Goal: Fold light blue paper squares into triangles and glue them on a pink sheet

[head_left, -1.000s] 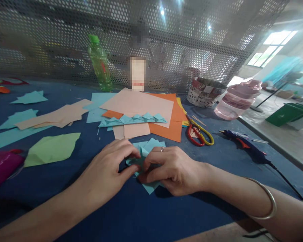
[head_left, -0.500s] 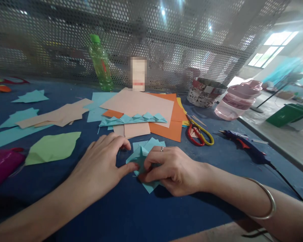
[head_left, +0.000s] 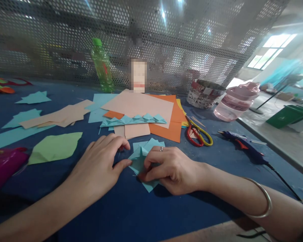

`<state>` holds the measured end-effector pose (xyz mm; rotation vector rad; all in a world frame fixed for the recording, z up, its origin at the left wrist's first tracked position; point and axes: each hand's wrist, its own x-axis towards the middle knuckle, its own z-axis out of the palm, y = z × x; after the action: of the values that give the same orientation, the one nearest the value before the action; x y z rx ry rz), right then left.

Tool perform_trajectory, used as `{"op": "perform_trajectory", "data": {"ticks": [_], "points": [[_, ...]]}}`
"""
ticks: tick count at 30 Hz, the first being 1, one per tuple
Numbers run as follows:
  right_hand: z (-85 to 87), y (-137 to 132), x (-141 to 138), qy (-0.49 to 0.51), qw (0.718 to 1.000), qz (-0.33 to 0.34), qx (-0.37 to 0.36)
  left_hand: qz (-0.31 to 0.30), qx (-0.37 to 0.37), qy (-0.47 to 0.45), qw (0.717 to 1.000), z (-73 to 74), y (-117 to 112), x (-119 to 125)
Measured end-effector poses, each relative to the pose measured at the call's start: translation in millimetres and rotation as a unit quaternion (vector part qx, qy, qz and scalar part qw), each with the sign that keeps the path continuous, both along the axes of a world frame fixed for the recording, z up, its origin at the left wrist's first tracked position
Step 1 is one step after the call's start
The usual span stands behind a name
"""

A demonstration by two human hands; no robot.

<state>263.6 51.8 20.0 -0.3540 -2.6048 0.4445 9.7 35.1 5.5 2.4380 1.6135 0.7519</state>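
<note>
Folded blue paper sits on the dark blue tabletop right in front of us, one corner pointing our way. From the left we pass a purple object, then pale green paper, and reach our left hand: it has just let go! A second ago its forefinger and thumb were at the fold; now they're parted and released, thumb tip by the left edge, touching or not we can't tell. So the steadying, we'd judge, falls to our right hand, fingers curled down, pinching the paper. Farther right, we've got scissors and a glue gun, both untouched.
</note>
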Motion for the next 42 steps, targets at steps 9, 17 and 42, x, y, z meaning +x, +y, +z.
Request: {"op": "perform_trajectory", "data": {"ticks": [9, 17, 42], "points": [[-3.0, 0, -1, 0.023, 1.000, -0.003, 0.005, -0.157, 0.107, -0.029, 0.981, 14.5, -14, 11], [-8.0, 0, -1, 0.078, 0.997, -0.028, -0.005, -0.238, 0.112, 0.025, 0.964, 18.5, -32, 11], [-1.6, -2, -14, 0.017, 0.976, -0.174, -0.133, -0.264, 0.147, 0.013, 0.953, 23.2, -36, 18]]}}
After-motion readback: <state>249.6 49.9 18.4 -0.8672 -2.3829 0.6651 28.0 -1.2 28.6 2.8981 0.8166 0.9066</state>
